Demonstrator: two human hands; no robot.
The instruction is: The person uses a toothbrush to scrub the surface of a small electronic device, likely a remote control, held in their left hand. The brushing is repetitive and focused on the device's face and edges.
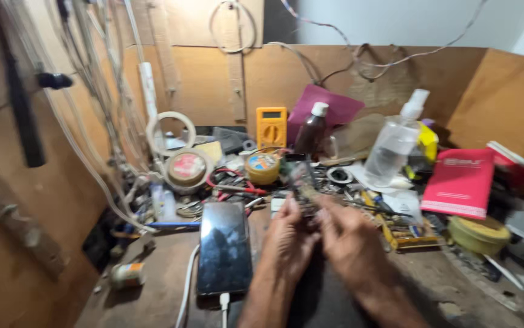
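Both my hands meet at the middle of the workbench, raised a little above it. My left hand (287, 234) and my right hand (350, 240) both pinch a small dark part (303, 182), perhaps a circuit board, which is blurred by motion. A black smartphone (224, 246) lies face up just left of my left hand, with a white cable (188, 288) plugged into its near end.
A yellow multimeter (271, 126), brown bottle (311, 129), clear spray bottle (395, 140), tape rolls (187, 168), red-handled pliers (237, 188), red booklet (461, 181) and a yellow-green tin (478, 234) crowd the back and right. Wires (101, 103) hang along the left wall.
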